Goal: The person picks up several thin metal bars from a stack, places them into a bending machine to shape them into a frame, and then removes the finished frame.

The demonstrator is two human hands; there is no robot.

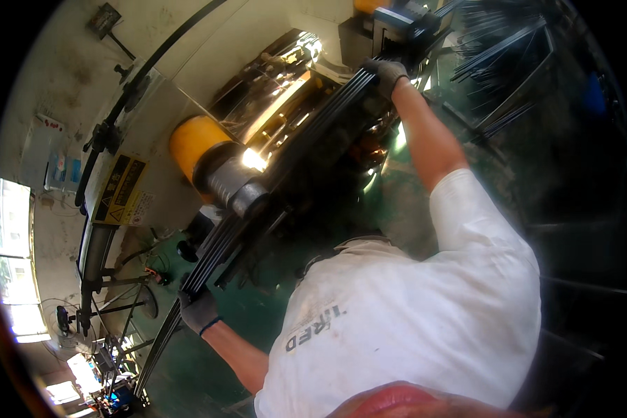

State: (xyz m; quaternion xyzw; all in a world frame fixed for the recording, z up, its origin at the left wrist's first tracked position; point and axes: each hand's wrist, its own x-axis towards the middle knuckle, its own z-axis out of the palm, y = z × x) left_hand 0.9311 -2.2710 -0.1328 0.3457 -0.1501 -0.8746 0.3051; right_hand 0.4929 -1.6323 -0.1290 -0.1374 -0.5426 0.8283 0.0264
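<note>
A bundle of several long, thin dark metal bars (217,249) runs slantwise across the front of a machine (200,76), from the lower left to the upper right. My left hand (199,311), in a grey glove, is closed around the bundle toward its lower-left part. Beyond it the bars bend away to the picture's lower left. Farther up, my gloved right hand (388,75) is closed over the same bars near a dark block. Between my hands, a yellow and grey cylinder (200,145) on the machine stands right beside the bars. Shadow hides the bars' underside.
More bars (501,49) lie on a rack at the upper right. A black hose (153,66) curves along the machine, past a yellow-black warning label (120,187). A fan (64,318) and cluttered gear stand at the lower left, above a green floor (251,327).
</note>
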